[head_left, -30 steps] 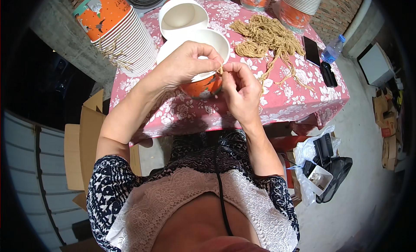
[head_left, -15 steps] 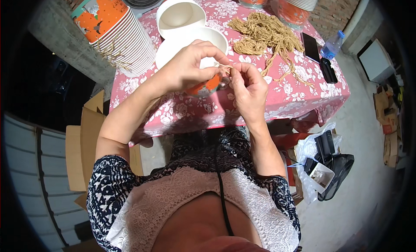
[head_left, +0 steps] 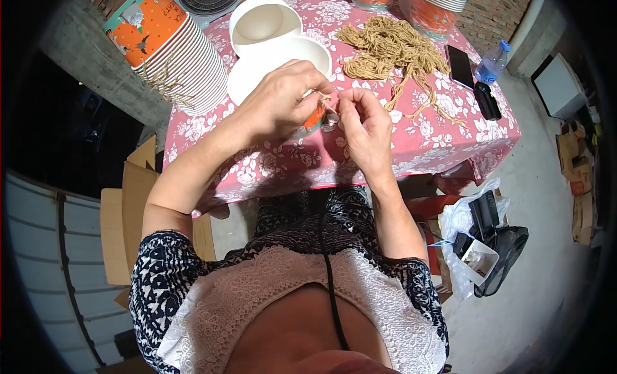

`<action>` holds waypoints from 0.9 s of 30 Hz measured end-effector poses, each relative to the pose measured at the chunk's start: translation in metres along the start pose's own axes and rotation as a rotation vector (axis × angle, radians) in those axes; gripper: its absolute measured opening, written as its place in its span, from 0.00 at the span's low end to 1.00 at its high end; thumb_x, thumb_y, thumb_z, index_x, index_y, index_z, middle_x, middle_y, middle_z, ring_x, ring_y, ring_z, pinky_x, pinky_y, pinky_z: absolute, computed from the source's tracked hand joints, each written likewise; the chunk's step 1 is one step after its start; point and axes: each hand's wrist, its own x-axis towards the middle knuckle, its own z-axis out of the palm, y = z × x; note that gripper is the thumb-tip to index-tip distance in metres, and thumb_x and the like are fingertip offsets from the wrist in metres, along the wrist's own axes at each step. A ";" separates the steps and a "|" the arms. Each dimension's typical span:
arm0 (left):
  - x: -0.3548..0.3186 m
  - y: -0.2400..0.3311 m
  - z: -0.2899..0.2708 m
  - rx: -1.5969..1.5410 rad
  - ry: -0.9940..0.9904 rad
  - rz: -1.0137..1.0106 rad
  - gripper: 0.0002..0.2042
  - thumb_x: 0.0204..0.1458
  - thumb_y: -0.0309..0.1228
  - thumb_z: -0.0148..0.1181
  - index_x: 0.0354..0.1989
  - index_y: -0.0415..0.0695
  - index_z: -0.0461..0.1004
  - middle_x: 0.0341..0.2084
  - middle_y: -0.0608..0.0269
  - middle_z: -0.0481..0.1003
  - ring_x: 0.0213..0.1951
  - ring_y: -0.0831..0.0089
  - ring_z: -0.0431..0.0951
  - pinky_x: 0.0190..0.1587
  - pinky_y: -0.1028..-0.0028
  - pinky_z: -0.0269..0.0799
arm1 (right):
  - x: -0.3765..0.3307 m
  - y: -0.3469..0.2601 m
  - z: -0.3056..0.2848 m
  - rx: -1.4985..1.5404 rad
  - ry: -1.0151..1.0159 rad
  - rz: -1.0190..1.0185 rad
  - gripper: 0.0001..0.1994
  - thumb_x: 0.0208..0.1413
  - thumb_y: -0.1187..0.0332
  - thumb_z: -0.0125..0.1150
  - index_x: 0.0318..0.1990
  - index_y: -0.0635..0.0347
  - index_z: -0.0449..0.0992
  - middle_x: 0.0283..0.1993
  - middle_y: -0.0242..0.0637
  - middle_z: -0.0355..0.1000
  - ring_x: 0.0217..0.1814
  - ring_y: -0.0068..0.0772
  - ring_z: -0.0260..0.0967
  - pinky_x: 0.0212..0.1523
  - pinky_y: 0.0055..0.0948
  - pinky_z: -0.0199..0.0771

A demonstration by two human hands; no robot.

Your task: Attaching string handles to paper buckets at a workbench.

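Over the near part of the table, my left hand (head_left: 277, 103) pinches a thin tan string (head_left: 326, 104) between thumb and fingertips. My right hand (head_left: 369, 126) is just to the right, thumb and forefinger pressed together at the string's other part. Beneath my left hand an orange printed piece (head_left: 313, 121) shows, mostly covered by the fingers. Beside it is a small shiny roundish thing (head_left: 330, 121) whose kind I cannot make out. Just behind my left hand lies a white bowl (head_left: 247, 78), with another white bowl (head_left: 266, 24) tipped on its side.
A tall stack of orange-printed paper tubs (head_left: 183, 69) leans at left, strands hanging on it. Tan string hanks (head_left: 393, 53) lie right of centre, near a phone (head_left: 459, 67), black case (head_left: 487, 101) and water bottle (head_left: 493, 62). A scale (head_left: 209, 1) stands behind.
My hands have shifted slightly left and parted a little at the string. More of the shiny thing shows, and less of the orange piece.
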 end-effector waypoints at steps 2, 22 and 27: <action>0.000 0.000 0.000 0.001 0.008 0.021 0.07 0.49 0.21 0.58 0.37 0.38 0.76 0.34 0.55 0.77 0.40 0.59 0.78 0.44 0.67 0.74 | 0.003 0.001 -0.001 0.008 -0.024 -0.006 0.06 0.60 0.74 0.55 0.42 0.67 0.75 0.28 0.35 0.74 0.28 0.17 0.67 0.30 0.22 0.69; -0.001 0.000 0.000 -0.002 0.029 0.031 0.05 0.48 0.22 0.59 0.33 0.38 0.77 0.30 0.56 0.76 0.37 0.59 0.77 0.41 0.66 0.73 | 0.002 0.002 0.004 0.130 -0.184 0.236 0.06 0.62 0.73 0.55 0.33 0.64 0.74 0.24 0.25 0.72 0.23 0.09 0.60 0.23 0.15 0.59; -0.002 -0.005 0.001 0.015 0.033 0.046 0.06 0.47 0.20 0.61 0.34 0.40 0.76 0.29 0.59 0.75 0.36 0.61 0.77 0.39 0.68 0.73 | 0.000 0.003 0.001 0.112 -0.173 0.291 0.06 0.62 0.73 0.56 0.34 0.65 0.75 0.24 0.25 0.72 0.22 0.10 0.60 0.23 0.16 0.59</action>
